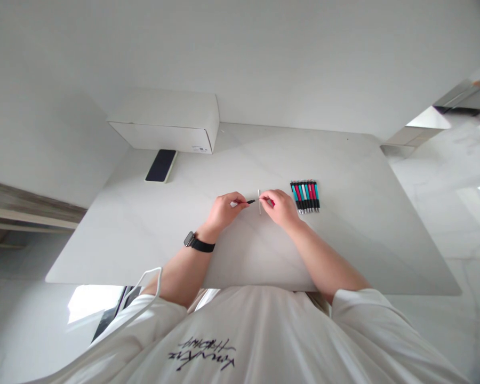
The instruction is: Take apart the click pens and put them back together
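My left hand (226,209) is closed in a pinch around a black pen part (250,201), whose end points right toward my other hand. Facing it, my right hand (279,206) is also closed, its fingertips at the narrow light tip of that part. A bit of red (272,202) shows between the right fingers; the rest of it is hidden. A thin white stick (260,208), like a pen refill, lies on the table between the hands. Just right of my right hand, several pens (306,196) in teal, red and white with black grips lie side by side.
A white box (164,136) stands at the back left against the wall. In front of it lies a phone (160,166) with a dark screen. The pale table (356,224) has rounded corners. A white cable loop (158,277) hangs near my left arm.
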`<move>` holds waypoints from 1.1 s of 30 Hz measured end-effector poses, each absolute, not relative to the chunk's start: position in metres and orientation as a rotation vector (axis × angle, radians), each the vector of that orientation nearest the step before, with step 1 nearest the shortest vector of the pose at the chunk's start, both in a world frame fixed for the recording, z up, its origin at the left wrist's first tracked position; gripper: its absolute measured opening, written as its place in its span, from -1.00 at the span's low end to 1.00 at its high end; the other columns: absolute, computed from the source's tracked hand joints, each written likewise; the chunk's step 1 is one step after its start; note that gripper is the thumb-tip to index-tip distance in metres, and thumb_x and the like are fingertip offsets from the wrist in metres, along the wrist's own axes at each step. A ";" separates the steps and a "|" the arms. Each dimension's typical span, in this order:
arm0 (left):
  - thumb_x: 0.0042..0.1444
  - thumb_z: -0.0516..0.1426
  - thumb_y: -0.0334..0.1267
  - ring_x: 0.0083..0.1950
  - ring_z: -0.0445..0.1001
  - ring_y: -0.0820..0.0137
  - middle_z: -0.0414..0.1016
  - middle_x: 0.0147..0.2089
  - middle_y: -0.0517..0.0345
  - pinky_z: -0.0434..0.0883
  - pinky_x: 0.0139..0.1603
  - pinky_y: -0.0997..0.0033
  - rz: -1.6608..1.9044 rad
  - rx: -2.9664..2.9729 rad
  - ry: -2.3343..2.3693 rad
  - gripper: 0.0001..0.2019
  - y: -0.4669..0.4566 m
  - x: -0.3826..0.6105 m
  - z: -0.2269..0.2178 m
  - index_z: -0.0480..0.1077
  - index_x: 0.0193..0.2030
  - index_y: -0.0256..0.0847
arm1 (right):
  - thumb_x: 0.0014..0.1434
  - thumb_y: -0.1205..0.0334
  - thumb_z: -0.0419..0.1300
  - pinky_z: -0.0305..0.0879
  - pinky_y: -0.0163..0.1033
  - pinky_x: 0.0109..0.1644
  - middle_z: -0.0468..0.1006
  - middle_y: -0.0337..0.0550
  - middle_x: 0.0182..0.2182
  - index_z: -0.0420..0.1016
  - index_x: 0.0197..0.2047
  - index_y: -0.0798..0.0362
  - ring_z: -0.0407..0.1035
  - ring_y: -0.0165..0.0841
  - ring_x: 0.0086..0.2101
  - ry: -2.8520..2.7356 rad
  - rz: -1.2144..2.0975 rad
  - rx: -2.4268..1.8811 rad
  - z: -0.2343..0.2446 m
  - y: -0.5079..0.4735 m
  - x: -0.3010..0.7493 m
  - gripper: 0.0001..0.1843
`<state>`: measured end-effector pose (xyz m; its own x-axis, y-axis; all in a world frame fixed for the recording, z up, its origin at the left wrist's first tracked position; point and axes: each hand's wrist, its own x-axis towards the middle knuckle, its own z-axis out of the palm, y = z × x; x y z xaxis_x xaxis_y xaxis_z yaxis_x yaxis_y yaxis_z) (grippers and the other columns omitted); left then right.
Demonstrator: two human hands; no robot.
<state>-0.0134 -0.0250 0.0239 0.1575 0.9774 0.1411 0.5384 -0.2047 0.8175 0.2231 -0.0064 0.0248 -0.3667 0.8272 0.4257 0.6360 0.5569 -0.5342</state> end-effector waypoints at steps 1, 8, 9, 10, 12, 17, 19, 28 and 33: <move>0.22 0.25 -0.12 -0.14 0.60 0.26 0.70 -0.19 0.14 0.49 -0.02 0.26 0.919 1.830 1.439 -0.86 -0.025 -0.013 0.024 0.62 -0.23 -0.09 | 0.37 0.30 0.18 0.38 -0.12 -0.03 0.67 -0.16 -0.26 0.56 -0.15 -0.08 0.50 -0.22 -0.22 -2.122 0.368 -1.169 0.025 -0.006 0.223 -0.87; 0.23 0.24 -0.11 -0.16 0.60 0.27 0.71 -0.18 0.14 0.48 -0.04 0.27 0.922 1.840 1.426 -0.84 -0.026 -0.012 0.025 0.63 -0.23 -0.08 | 0.37 0.29 0.18 0.40 -0.12 -0.02 0.67 -0.15 -0.24 0.57 -0.13 -0.08 0.51 -0.22 -0.20 -2.104 0.377 -1.175 0.024 -0.005 0.225 -0.87; 0.23 0.25 -0.11 -0.16 0.60 0.27 0.70 -0.18 0.14 0.48 -0.05 0.27 0.923 1.838 1.425 -0.84 -0.026 -0.012 0.025 0.63 -0.23 -0.09 | 0.37 0.28 0.18 0.40 -0.12 -0.02 0.68 -0.15 -0.24 0.57 -0.13 -0.08 0.51 -0.22 -0.20 -2.103 0.382 -1.177 0.024 -0.005 0.225 -0.87; 0.23 0.25 -0.10 -0.16 0.60 0.27 0.70 -0.18 0.14 0.48 -0.05 0.28 0.926 1.838 1.423 -0.84 -0.026 -0.012 0.026 0.62 -0.23 -0.09 | 0.37 0.28 0.18 0.41 -0.12 -0.02 0.68 -0.15 -0.24 0.57 -0.13 -0.08 0.51 -0.22 -0.20 -2.101 0.387 -1.178 0.024 -0.005 0.225 -0.87; 0.23 0.26 -0.10 -0.17 0.60 0.27 0.70 -0.18 0.14 0.48 -0.05 0.28 0.932 1.836 1.422 -0.84 -0.026 -0.012 0.026 0.62 -0.24 -0.09 | 0.37 0.29 0.19 0.41 -0.12 -0.02 0.68 -0.15 -0.24 0.57 -0.13 -0.08 0.51 -0.22 -0.20 -2.097 0.394 -1.175 0.023 -0.005 0.225 -0.87; 0.22 0.27 -0.09 -0.18 0.59 0.29 0.69 -0.21 0.16 0.47 -0.06 0.29 0.955 1.821 1.427 -0.84 -0.026 -0.013 0.025 0.60 -0.25 -0.10 | 0.37 0.28 0.19 0.40 -0.13 -0.02 0.67 -0.16 -0.24 0.56 -0.14 -0.07 0.52 -0.22 -0.19 -2.082 0.390 -1.172 0.022 -0.005 0.226 -0.88; 0.21 0.28 -0.08 -0.17 0.59 0.28 0.69 -0.21 0.16 0.46 -0.06 0.28 0.953 1.823 1.423 -0.84 -0.026 -0.013 0.024 0.59 -0.25 -0.09 | 0.37 0.28 0.19 0.40 -0.12 -0.01 0.68 -0.15 -0.23 0.57 -0.14 -0.07 0.52 -0.22 -0.19 -2.084 0.383 -1.176 0.021 -0.005 0.226 -0.88; 0.20 0.30 -0.09 -0.17 0.59 0.28 0.68 -0.21 0.17 0.46 -0.09 0.29 0.964 1.798 1.427 -0.85 -0.025 -0.013 0.020 0.56 -0.25 -0.09 | 0.40 0.28 0.17 0.44 -0.04 0.07 0.71 -0.13 -0.18 0.62 -0.10 -0.10 0.54 -0.19 -0.14 -2.142 0.434 -1.079 0.023 -0.010 0.220 -0.82; 0.20 0.32 -0.07 -0.17 0.61 0.29 0.68 -0.21 0.17 0.47 -0.06 0.26 0.975 1.750 1.422 -0.83 -0.025 -0.013 0.019 0.59 -0.24 -0.10 | 0.40 0.21 0.23 0.46 -0.06 0.11 0.70 -0.13 -0.05 0.60 0.10 -0.13 0.56 -0.21 -0.07 -2.123 0.560 -1.033 0.024 -0.012 0.215 -0.76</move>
<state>-0.0133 -0.0250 0.0187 0.1262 0.9827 0.1357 0.4807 -0.1803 0.8582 0.2155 -0.0122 0.0239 -0.4367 0.8051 0.4014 0.5022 0.5884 -0.6337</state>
